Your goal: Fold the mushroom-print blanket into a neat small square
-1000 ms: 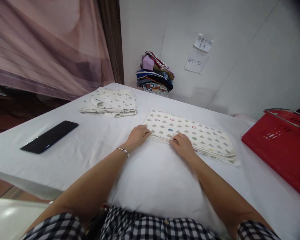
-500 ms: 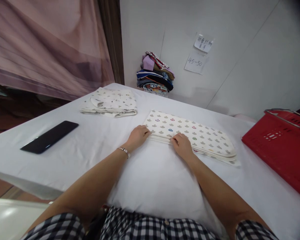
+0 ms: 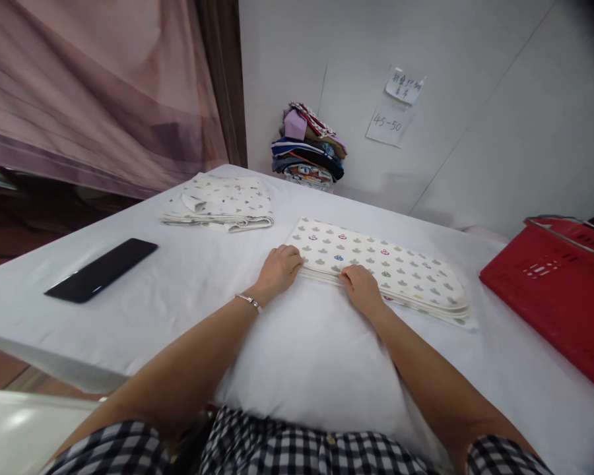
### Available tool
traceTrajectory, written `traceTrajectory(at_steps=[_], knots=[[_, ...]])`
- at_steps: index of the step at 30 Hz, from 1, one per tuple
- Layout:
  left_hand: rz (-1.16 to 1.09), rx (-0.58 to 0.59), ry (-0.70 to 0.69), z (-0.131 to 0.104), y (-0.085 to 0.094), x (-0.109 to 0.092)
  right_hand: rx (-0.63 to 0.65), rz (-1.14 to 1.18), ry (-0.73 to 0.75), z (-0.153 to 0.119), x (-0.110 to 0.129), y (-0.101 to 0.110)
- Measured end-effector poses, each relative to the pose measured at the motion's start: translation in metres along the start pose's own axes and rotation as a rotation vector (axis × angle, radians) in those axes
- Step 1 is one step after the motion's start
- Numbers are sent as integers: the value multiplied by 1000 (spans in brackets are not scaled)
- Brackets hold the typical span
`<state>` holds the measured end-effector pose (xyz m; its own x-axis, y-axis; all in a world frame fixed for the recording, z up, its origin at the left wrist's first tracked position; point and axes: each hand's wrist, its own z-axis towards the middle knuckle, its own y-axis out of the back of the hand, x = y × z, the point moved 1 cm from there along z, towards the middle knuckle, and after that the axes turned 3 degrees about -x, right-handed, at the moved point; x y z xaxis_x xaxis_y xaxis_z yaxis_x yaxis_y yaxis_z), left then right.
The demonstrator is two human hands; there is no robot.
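A folded white cloth (image 3: 371,260) printed with grey shapes and a few red, blue and green figures lies in layers on the white-covered table (image 3: 178,290). At its near left corner, my left hand (image 3: 280,267) has its fingers closed on the edge; a silver bracelet circles that wrist. My right hand (image 3: 360,285) pinches the near edge a little left of its middle. The cloth's far right end is rounded, its layers slightly offset. Both thumbs are partly hidden.
Another folded patterned white cloth (image 3: 222,201) lies at the back left. A flat black object (image 3: 103,269) rests on the left. A red basket (image 3: 554,297) stands at the right. Beyond the table are a stack of folded fabrics (image 3: 309,148) and wall papers (image 3: 389,125).
My left hand has shifted slightly right and up along the cloth's near left corner. My right hand stays at the near edge, almost still.
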<state>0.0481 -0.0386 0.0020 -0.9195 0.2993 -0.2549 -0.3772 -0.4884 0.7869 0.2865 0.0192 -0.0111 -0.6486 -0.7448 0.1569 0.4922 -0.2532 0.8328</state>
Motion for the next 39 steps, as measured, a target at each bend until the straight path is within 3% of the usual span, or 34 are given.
traceTrajectory(at_steps=[3,6,14,22,39], knots=[[0,-18,-97,0,-1,-10,13,-11,-10,1,0,-1],[3,52,-165,1,-4,-22,42,-29,-21,3,0,0],[47,171,-176,12,-14,-38,62,-29,-50,4,2,-1],[67,154,-192,14,-23,-39,62,-20,-38,4,2,-1],[32,168,-198,12,-15,-42,61,-3,18,-2,8,5]])
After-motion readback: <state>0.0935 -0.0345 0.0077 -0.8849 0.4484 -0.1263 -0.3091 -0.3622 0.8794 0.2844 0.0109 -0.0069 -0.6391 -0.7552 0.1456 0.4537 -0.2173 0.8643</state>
